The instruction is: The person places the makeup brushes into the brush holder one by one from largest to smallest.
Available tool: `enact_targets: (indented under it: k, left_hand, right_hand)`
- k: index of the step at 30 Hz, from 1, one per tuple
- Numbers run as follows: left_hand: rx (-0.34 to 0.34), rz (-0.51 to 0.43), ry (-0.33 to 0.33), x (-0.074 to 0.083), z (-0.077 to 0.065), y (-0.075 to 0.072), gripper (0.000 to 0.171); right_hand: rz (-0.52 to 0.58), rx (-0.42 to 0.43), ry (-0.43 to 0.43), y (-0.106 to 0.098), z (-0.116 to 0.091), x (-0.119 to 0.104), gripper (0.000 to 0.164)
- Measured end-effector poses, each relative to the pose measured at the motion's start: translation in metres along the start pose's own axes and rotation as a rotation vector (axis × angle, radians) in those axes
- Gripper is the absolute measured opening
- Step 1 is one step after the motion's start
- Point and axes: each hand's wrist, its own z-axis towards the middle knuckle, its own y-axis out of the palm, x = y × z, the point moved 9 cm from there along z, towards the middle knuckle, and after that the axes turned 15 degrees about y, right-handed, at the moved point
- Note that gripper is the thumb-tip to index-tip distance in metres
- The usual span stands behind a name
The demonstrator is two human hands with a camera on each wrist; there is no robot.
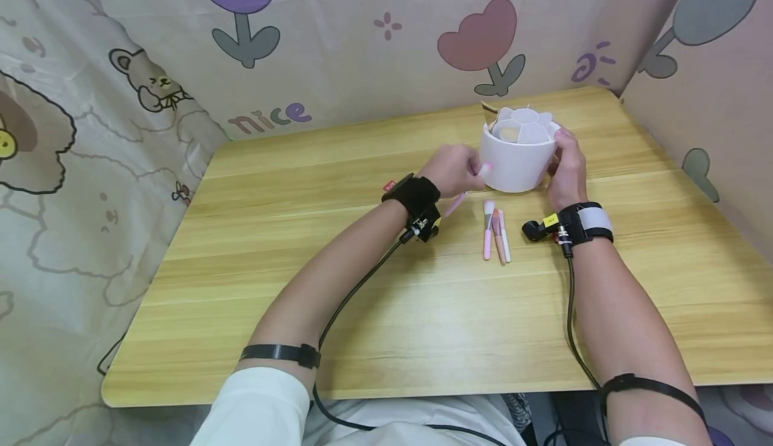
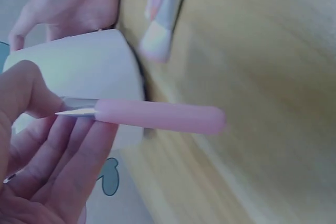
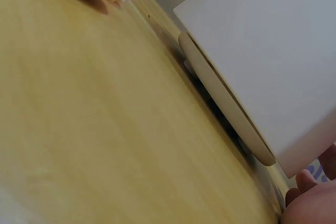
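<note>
My left hand [image 1: 453,170] pinches a pink-handled makeup brush [image 2: 163,116] by its silver ferrule, between thumb and fingers. Its bristles are hidden behind the hand in the left wrist view; in the head view a whitish-pink tip lies in front of a white round organizer [image 1: 513,164]. With my right hand [image 1: 568,171] I grip the organizer's right side, thumb up near the rim. Its top is split into petal-shaped compartments, and a thin gold-coloured piece sticks up at the left. A rounded base [image 3: 226,98] shows beneath it in the right wrist view, with a dark gap below.
Three more makeup brushes lie side by side on the wooden table [image 1: 272,265] in front of the organizer: a pink one [image 1: 487,235], a brownish-pink one [image 1: 498,235] and a whitish one [image 1: 505,238]. Printed curtains [image 1: 350,64] hang behind and beside the table. Cables run along both forearms.
</note>
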Motion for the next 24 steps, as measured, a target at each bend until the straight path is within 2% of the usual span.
enact_targets:
  k: [10, 17, 24]
  left_hand:
    - [0.130, -0.062, 0.074, 0.017, 0.005, -0.031, 0.007]
    - [0.217, -0.115, 0.124, 0.029, 0.005, -0.046, 0.008]
    - [0.309, -0.136, 0.152, 0.037, 0.005, -0.061, 0.013]
  right_hand:
    - [-0.002, 0.026, -0.002, -0.002, 0.002, -0.001, 0.042]
    - [-0.023, 0.057, 0.019, -0.005, 0.004, 0.000, 0.039]
    - [-0.020, 0.047, 0.038, -0.005, 0.002, 0.000, 0.041]
